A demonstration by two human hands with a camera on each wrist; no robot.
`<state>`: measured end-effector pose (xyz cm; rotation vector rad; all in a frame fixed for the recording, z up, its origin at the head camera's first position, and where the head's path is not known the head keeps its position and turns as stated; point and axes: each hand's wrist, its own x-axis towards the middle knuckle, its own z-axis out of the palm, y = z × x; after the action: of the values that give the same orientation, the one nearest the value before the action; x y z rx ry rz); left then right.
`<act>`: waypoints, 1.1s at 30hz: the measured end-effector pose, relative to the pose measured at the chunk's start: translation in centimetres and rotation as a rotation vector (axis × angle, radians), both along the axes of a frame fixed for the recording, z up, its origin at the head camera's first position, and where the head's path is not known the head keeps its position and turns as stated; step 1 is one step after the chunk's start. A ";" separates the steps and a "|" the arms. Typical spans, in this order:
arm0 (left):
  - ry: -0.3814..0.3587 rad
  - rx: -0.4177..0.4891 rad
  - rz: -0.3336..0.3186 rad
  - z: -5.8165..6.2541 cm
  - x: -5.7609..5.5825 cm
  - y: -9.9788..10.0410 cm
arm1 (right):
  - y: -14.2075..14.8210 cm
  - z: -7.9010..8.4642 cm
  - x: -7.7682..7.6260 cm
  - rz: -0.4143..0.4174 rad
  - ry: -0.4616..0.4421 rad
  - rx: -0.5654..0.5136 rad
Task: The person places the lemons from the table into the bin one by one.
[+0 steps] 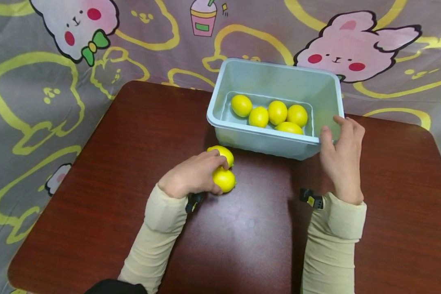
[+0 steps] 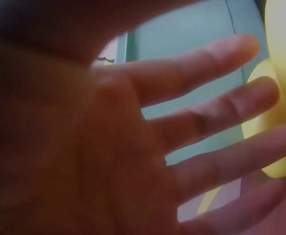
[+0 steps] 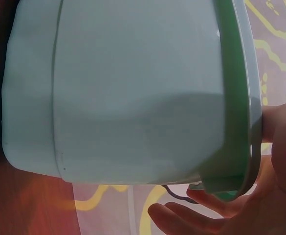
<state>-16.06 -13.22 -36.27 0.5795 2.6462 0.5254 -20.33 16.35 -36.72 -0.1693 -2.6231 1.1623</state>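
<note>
Two yellow lemons lie on the table in front of the bin: the far lemon (image 1: 224,154) and the near lemon (image 1: 225,180). My left hand (image 1: 192,173) reaches over them from the left, its fingers between the two and its thumb beside the near one. In the left wrist view those fingers (image 2: 211,107) look spread and fairly straight; contact with the lemons is hard to tell. At the right front corner of the pale blue plastic bin (image 1: 266,141), my right hand (image 1: 343,157) grips the rim, thumb inside and fingers outside. Several lemons (image 1: 277,113) lie inside the bin.
The brown wooden table (image 1: 132,134) has rounded corners. Behind it and at the left hangs a grey cloth (image 1: 139,49) printed with cartoon animals. A small black camera (image 1: 311,199) is strapped at the right wrist.
</note>
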 end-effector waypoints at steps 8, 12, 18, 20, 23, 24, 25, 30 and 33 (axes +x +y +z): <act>-0.019 -0.003 -0.033 -0.5 0.0 0.9 | 0.3 -0.1 -0.1 0.007 0.018 -0.001; -0.019 -0.031 -0.057 -0.6 0.2 1.5 | 0.2 -0.1 -0.2 0.008 0.018 -0.003; 0.001 -0.056 -0.081 -0.9 0.4 2.5 | 0.2 0.1 -0.1 0.008 0.007 -0.003; 0.020 -0.049 -0.097 -1.1 0.5 2.8 | 0.2 0.1 -0.1 0.008 0.006 -0.004; 0.053 -0.038 -0.121 -1.4 0.7 3.3 | 0.3 0.0 -0.1 0.010 0.002 -0.007; 0.060 -0.035 -0.126 -1.4 0.7 3.4 | 0.3 0.0 -0.2 0.011 0.002 -0.007; 0.067 -0.035 -0.133 -1.5 0.7 3.5 | 0.3 0.0 -0.2 0.011 0.003 -0.007; 0.086 -0.042 -0.140 -1.8 0.7 3.8 | 0.4 -0.1 -0.2 0.011 0.003 -0.007; 0.097 -0.043 -0.131 -2.0 0.7 3.9 | 0.3 0.0 -0.2 0.011 0.007 -0.001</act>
<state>-15.33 -9.36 -38.24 0.7772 2.6794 0.4104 -20.56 16.70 -36.71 -0.1510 -2.6202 1.1654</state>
